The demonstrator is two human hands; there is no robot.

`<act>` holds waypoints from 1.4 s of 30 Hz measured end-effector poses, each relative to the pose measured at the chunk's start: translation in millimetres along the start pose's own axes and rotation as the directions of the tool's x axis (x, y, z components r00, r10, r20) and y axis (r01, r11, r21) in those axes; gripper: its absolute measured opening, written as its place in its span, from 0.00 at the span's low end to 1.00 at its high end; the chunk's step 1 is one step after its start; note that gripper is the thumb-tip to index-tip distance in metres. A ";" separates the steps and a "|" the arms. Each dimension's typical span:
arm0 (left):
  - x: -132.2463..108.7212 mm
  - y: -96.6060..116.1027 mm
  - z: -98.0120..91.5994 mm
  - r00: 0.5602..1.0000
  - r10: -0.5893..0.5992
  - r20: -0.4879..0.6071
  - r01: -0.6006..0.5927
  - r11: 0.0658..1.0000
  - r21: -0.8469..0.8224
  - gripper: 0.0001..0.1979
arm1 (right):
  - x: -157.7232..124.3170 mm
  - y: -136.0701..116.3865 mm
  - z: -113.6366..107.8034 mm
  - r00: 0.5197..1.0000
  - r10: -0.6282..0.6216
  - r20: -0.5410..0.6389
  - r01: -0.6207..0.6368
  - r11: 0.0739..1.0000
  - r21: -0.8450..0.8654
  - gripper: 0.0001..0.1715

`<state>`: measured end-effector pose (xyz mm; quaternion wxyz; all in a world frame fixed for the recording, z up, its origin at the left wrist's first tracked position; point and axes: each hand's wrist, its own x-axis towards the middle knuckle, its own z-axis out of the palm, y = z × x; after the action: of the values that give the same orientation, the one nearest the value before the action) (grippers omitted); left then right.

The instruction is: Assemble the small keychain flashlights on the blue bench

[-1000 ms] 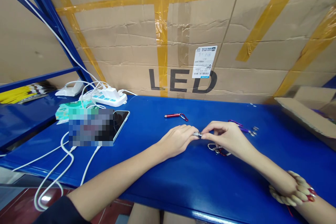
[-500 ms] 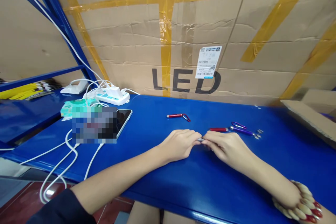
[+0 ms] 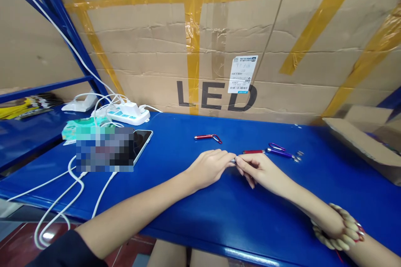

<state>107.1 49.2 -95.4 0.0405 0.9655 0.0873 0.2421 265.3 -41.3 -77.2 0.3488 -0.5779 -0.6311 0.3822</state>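
My left hand [image 3: 209,170] is closed, its thumb and fingertips pinching a small silvery piece [image 3: 233,161]. From the other side, the thumb and forefinger of my right hand [image 3: 261,170] pinch the same piece, with the remaining fingers curled loosely below. Most of the piece is hidden by the fingertips. Just behind my right hand lie a red metal tube [image 3: 253,152] and a purple keychain flashlight [image 3: 280,153] with a carabiner clip. Small silvery bits [image 3: 298,157] rest at its right end. Farther back is a red keychain flashlight [image 3: 204,137] with a red clip.
A large taped cardboard box [image 3: 150,50] stands behind the blue table [image 3: 200,221]. On the left are a phone [image 3: 143,144], white cables and a power strip [image 3: 134,117]. An open carton [image 3: 357,137] sits at the right.
The view has shifted slightly to the right. My right hand has turned a little, and its lower fingers now show beneath the pinch. Both hands stay on the small piece.
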 end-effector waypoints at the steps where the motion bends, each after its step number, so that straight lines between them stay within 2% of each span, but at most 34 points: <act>1: 0.3 0.1 0.1 1.000 -0.004 0.005 0.004 1.000 -0.008 0.13 | 0.3 0.1 0.1 1.000 -0.001 0.000 0.001 1.000 -0.006 0.26; 6: 2.0 3.3 0.2 0.999 -0.033 -0.014 0.032 0.997 -0.077 0.11 | 0.9 -2.3 -2.9 1.000 0.014 -0.007 -0.014 0.998 -0.060 0.26; 8: 4.0 5.8 -0.8 0.995 -0.098 -0.026 0.094 0.986 -0.135 0.10 | -0.6 -5.7 -9.6 0.999 0.025 -0.038 -0.028 0.996 -0.082 0.27; 10: 6.1 7.9 -2.4 0.981 -0.196 -0.007 0.192 0.963 -0.189 0.09 | -2.8 -9.9 -19.3 0.992 0.012 -0.127 -0.034 0.985 -0.171 0.28; 11: 6.8 8.3 -3.4 0.969 -0.246 0.014 0.243 0.947 -0.208 0.09 | -3.9 -11.7 -24.4 0.980 -0.021 -0.196 -0.039 0.955 -0.295 0.28; 13: 7.5 7.8 -5.1 0.945 -0.323 0.047 0.325 0.919 -0.225 0.08 | -5.6 -14.1 -33.1 0.964 -0.082 -0.252 -0.089 0.795 -0.600 0.27; 15: 7.4 6.0 -6.0 0.931 -0.362 0.046 0.363 0.905 -0.222 0.08 | -6.1 -14.3 -38.1 0.980 -0.044 -0.193 -0.122 0.631 -0.766 0.26; 17: 7.2 4.5 -6.1 0.928 -0.371 0.026 0.368 0.905 -0.216 0.08 | -5.6 -12.6 -39.3 0.992 0.061 -0.111 -0.126 0.570 -0.812 0.26; 21: 7.6 4.6 -5.4 0.935 -0.354 0.011 0.347 0.912 -0.219 0.09 | -3.5 -7.4 -37.8 0.984 0.164 -0.066 -0.147 0.549 -0.823 0.29; 26: 7.6 2.7 -4.8 0.943 -0.331 -0.020 0.321 0.928 -0.188 0.08 | -2.5 -2.3 -41.3 0.982 0.149 -0.118 -0.180 0.523 -0.833 0.30; 32: 7.9 0.3 -6.1 0.948 -0.318 -0.026 0.310 0.936 -0.169 0.08 | -1.9 -4.0 -44.0 0.971 0.018 -0.238 -0.206 0.564 -0.799 0.28; 35: 7.9 0.5 -5.7 0.952 -0.305 -0.031 0.297 0.942 -0.156 0.09 | -1.1 -6.7 -42.7 0.955 -0.051 -0.292 -0.215 0.556 -0.803 0.26; 39: 6.4 0.0 -4.4 0.958 -0.280 -0.054 0.270 0.951 -0.151 0.09 | -0.3 -6.9 -40.1 0.946 -0.160 -0.283 -0.140 0.586 -0.798 0.22; 42: 5.3 -0.9 -3.6 0.961 -0.266 -0.073 0.254 0.956 -0.144 0.08 | -0.7 -4.8 -39.8 0.919 -0.248 -0.307 -0.099 0.609 -0.787 0.19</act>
<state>109.8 51.2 -89.9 0.1322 0.9286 0.1991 0.2838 298.3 -39.1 -54.4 0.1913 -0.7075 -0.6764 -0.0722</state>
